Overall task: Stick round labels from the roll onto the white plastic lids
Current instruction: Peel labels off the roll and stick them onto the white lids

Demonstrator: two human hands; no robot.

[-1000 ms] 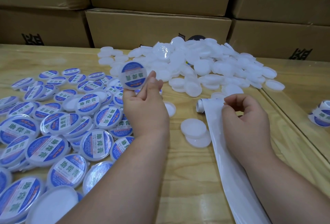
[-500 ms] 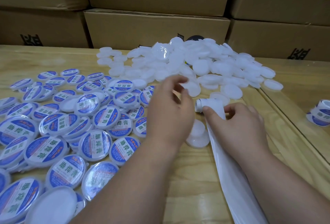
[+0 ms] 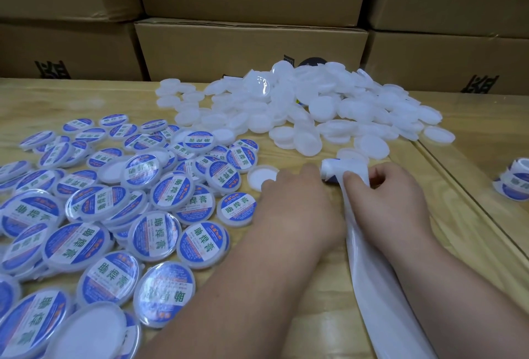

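While the heap of white plastic lids [image 3: 315, 109] waits at the back of the table [image 3: 300, 310], the right hand [image 3: 392, 204] pinches the label roll [image 3: 343, 171]; the left hand [image 3: 297, 207] lies palm-down beside it, grip hidden. I'd peel each label slowly and flat.

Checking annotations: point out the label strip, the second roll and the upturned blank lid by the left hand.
label strip [image 3: 380, 281], head view, bare backing paper.
second roll [image 3: 512, 187], head view, outer wrap.
upturned blank lid [image 3: 262, 178], head view, inner face.
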